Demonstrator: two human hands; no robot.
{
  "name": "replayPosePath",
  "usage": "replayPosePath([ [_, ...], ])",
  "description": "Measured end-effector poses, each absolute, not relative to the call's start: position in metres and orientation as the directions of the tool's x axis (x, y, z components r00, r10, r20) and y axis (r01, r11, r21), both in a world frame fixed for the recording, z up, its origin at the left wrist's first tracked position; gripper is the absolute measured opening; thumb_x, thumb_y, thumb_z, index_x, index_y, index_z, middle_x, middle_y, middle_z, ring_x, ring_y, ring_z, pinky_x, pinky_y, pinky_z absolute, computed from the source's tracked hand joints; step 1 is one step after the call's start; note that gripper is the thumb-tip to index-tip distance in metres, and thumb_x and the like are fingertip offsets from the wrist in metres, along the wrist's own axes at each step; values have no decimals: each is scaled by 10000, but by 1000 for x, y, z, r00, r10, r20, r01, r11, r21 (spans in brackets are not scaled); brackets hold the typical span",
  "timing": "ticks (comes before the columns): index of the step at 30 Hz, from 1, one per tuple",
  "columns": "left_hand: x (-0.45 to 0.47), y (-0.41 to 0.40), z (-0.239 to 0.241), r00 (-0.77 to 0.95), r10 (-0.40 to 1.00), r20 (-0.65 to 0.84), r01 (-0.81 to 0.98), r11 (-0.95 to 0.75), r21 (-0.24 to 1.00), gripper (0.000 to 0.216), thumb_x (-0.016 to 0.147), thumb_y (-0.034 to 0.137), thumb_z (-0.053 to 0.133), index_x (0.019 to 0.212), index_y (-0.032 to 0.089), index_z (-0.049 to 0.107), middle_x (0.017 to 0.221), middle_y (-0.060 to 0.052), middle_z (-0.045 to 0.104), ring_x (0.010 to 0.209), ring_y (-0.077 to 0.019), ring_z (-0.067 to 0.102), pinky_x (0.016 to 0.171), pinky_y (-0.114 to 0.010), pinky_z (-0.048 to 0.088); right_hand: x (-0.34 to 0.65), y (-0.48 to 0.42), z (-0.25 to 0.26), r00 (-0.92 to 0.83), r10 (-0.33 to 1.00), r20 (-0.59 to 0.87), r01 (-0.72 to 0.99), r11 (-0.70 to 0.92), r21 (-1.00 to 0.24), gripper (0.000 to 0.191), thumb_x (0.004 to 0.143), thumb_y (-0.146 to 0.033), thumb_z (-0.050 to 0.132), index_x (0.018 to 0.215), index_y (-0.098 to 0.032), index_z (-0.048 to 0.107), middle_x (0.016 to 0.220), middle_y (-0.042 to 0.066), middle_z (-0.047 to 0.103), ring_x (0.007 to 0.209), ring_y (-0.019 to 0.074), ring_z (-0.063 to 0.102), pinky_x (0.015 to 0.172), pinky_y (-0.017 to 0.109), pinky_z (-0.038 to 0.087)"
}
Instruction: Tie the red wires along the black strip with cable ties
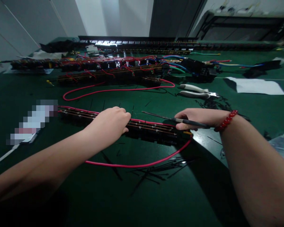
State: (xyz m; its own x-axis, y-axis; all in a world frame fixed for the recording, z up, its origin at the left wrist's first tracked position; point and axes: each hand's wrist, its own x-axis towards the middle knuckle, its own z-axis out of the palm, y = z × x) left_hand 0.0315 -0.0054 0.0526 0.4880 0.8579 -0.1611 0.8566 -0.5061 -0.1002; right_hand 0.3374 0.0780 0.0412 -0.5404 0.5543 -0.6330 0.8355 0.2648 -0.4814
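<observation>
Black strips (148, 172) litter the counter (109, 201) at lower centre, below a red cable (132, 165). Mid-frame, the left hand (112, 121) curls over a wired black bar (156, 138), its grip impossible to tell, while the right hand (194, 115) clasps a thin-tipped tool (177, 120). Pale-handled cutters (203, 94) lie upper right, with wired bundles (104, 75) beyond.

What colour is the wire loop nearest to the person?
The wire loop is pinkish red; head view.

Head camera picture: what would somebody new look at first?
Probably the bright red cable, curving across the green table in front of the long dark assembly. Next, perhaps the red bead bracelet worn beside the right hand, which holds a slim dark-handled tool.
</observation>
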Motion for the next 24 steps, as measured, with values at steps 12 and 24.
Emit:
replayPosePath([
  [12,38,3,43,612,785,-90,790,-607,84,295,839,399,688,1007,156,699,1002,-90,697,994,-262,636,859,-365,498,334,74,44,-552,468,-691,827,202,-524,661,636,-835,588,751,-185,613,586,-16,503,506,128,441,471,271,320],
  [24,38,6,35,631,774,-41,772,-623,122,352,815,461,708,1014,170,716,984,-77,721,991,-255,654,868,-362,449,335,74,45,-518,475,-712,851,198,-487,621,644,-788,626,773,-182,665,600,-3,542,520,129,459,478,260,334],
])
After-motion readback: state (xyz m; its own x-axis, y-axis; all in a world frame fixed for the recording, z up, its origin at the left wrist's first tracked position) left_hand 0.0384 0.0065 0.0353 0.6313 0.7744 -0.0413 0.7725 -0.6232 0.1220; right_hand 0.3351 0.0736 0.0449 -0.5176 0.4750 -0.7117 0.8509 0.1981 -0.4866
